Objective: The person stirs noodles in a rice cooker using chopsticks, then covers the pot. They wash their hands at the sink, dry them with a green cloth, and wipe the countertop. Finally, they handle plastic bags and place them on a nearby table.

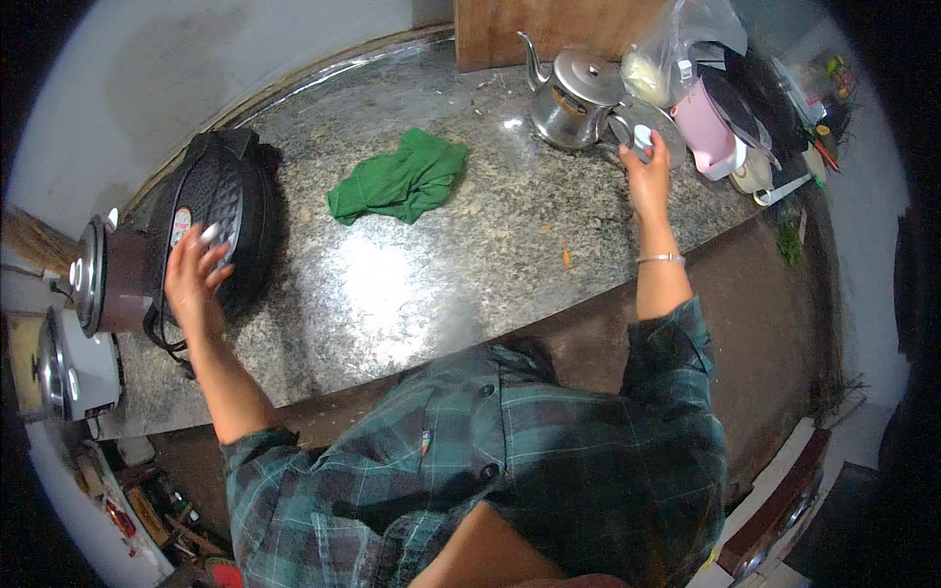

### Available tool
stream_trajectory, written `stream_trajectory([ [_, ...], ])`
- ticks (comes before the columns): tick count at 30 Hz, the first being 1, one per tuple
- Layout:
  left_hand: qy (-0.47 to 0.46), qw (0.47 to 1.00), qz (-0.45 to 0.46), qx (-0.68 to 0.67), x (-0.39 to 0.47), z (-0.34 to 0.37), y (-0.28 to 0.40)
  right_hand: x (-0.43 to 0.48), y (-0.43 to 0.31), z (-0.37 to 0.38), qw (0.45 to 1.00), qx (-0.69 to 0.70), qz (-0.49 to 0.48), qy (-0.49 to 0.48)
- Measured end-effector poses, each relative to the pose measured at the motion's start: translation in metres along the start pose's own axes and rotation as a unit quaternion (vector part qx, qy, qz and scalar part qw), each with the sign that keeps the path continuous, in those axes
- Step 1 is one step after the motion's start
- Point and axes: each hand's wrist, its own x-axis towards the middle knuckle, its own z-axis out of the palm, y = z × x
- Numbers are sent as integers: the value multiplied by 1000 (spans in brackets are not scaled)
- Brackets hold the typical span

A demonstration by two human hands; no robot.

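My left hand (192,279) is raised in front of the black electric pan (253,213), its fingers bent and apart. A small whitish spot shows at its fingertips; what it is stays unclear. At the right, my right hand (647,176) has thumb and fingers around the white knob of a clear glass lid (670,136). The lid is beside a steel kettle (570,114), whose handle is close to my thumb. Between my hands, a crumpled green cloth (404,176) lies on the speckled stone counter (485,242).
Two lidded pots, one brownish (125,283) and one white (95,367), stand at the left. A pink container (702,128), a clear plastic bag (680,44) and a white-handled utensil (786,191) are at the back right. Small orange scraps (567,257) lie near the front edge.
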Motion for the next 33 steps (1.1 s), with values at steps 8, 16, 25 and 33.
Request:
stream_trajectory([
  [8,-260,724,348,536,-4,202,-46,27,2,-3,916,206,218,-267],
  [16,-81,859,332,382,25,218,-73,22,8,-6,822,404,243,-319],
  [25,31,878,133,460,160,236,-85,-11,20,-63,814,425,246,-311],
  [33,-141,777,314,526,55,336,-91,-44,27,-96,821,447,267,-236],
])
